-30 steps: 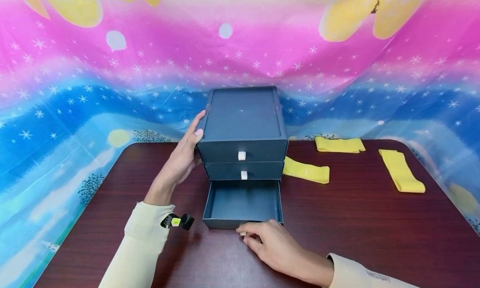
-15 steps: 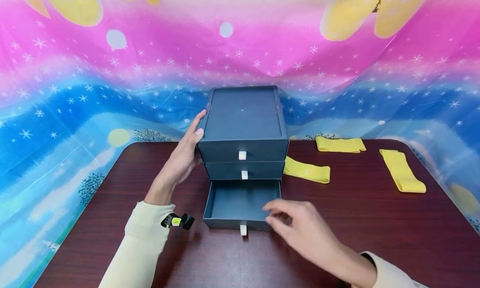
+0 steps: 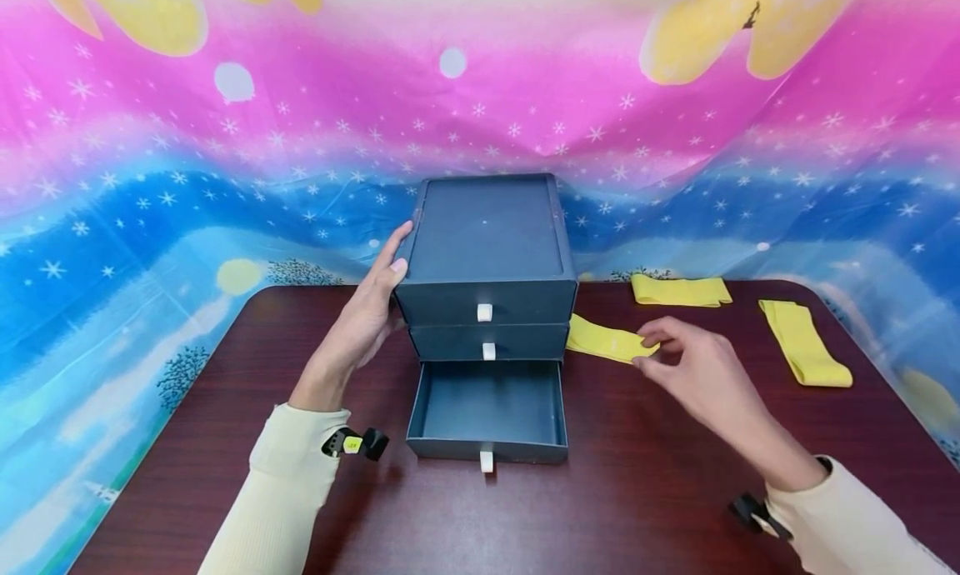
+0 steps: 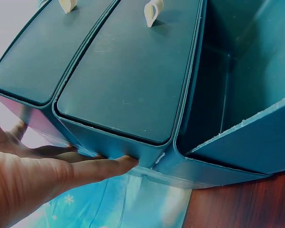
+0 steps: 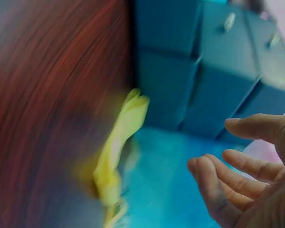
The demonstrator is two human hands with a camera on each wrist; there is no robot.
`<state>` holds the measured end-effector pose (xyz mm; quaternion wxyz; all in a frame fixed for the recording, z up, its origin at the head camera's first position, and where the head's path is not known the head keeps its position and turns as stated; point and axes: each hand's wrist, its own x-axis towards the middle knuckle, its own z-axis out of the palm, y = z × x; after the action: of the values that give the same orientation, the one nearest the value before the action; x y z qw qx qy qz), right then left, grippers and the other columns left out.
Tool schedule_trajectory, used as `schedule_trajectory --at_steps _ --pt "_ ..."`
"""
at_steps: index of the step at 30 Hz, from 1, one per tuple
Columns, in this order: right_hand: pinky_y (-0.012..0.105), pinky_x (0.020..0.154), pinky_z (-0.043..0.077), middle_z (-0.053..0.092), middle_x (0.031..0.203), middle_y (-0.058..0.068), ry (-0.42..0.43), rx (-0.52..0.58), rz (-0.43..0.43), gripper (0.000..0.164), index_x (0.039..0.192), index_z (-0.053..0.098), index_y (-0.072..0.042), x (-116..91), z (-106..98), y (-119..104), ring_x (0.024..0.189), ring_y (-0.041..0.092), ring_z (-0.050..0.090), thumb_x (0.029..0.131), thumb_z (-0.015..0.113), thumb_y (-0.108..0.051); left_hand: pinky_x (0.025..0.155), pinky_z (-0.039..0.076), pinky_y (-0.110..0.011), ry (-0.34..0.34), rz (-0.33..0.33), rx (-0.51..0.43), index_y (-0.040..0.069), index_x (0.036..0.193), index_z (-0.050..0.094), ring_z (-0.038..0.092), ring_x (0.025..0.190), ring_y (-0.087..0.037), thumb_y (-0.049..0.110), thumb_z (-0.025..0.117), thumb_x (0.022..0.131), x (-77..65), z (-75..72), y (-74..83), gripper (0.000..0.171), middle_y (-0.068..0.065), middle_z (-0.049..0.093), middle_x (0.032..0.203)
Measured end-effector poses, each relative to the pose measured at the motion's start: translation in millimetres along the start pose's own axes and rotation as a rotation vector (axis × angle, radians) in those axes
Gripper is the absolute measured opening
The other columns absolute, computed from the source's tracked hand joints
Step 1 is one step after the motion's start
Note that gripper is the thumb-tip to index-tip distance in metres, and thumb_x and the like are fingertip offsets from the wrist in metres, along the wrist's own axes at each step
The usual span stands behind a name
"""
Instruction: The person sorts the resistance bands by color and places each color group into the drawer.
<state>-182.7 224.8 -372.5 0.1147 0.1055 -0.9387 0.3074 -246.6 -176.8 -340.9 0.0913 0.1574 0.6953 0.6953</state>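
Observation:
A dark blue-grey drawer box point(image 3: 491, 229) stands on the table, its bottom drawer point(image 3: 487, 404) pulled out and the two upper drawers closed. My left hand point(image 3: 363, 317) rests flat against the box's left side, fingers extended; the left wrist view shows its fingertips point(image 4: 128, 164) on the side wall. At the box's right lies a folded yellow fabric band point(image 3: 607, 342). Over that band's right end is my right hand point(image 3: 705, 375), thumb and fingers parted. In the right wrist view the fingers point(image 5: 211, 183) are apart from the blurred yellow band point(image 5: 121, 135).
Two more yellow bands lie farther right, one by the back edge point(image 3: 681, 291) and another band point(image 3: 806, 343) near the right edge. White pull tabs point(image 3: 487, 461) mark the drawer fronts. A printed cloth point(image 3: 480, 133) hangs behind the dark red-brown table point(image 3: 300, 483).
My right hand has let go of the bottom drawer's tab and moved right and away from me to the nearest yellow band. The drawer stays out; my left hand keeps its place.

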Motion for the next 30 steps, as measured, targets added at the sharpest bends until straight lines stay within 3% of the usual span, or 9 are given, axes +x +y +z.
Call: schedule_trajectory --at_steps 5,14,21,30 --pt "0.058 0.088 0.056 0.071 0.12 0.027 -0.111 -0.025 0.058 0.043 0.124 0.067 0.004 19 2 36 0.106 0.045 0.07 0.087 0.083 -0.012 0.104 0.047 -0.056 -0.006 0.005 0.002 0.051 0.165 0.01 0.053 0.131 -0.034 0.047 0.034 0.112 -0.4 -0.1 0.4 0.058 -0.005 0.025 0.167" --pt "0.059 0.09 0.053 0.058 0.14 0.032 -0.332 -0.023 0.117 0.065 0.141 0.057 0.003 43 15 75 0.125 0.05 0.055 0.088 0.085 -0.022 0.103 0.048 -0.055 -0.003 0.004 0.005 0.051 0.165 0.01 0.052 0.132 -0.035 0.047 0.035 0.112 0.3 -0.7 -0.8 0.059 -0.005 0.024 0.167" --pt "0.052 0.085 0.055 0.055 0.141 0.033 -0.371 -0.028 0.141 0.063 0.142 0.056 0.005 48 22 84 0.123 0.051 0.053 0.088 0.083 -0.013 0.1 0.051 -0.052 -0.003 0.007 0.003 0.05 0.166 0.01 0.057 0.125 -0.031 0.047 0.035 0.112 0.9 -0.9 -1.8 0.059 -0.008 0.028 0.165" --pt "0.054 0.086 0.053 0.058 0.134 0.031 -0.36 -0.036 0.133 0.054 0.137 0.059 0.006 51 28 90 0.118 0.049 0.055 0.089 0.081 -0.007 0.101 0.05 -0.053 -0.002 0.007 0.003 0.049 0.166 0.01 0.057 0.125 -0.031 0.046 0.035 0.112 1.6 -1.7 -2.4 0.059 -0.01 0.028 0.164"
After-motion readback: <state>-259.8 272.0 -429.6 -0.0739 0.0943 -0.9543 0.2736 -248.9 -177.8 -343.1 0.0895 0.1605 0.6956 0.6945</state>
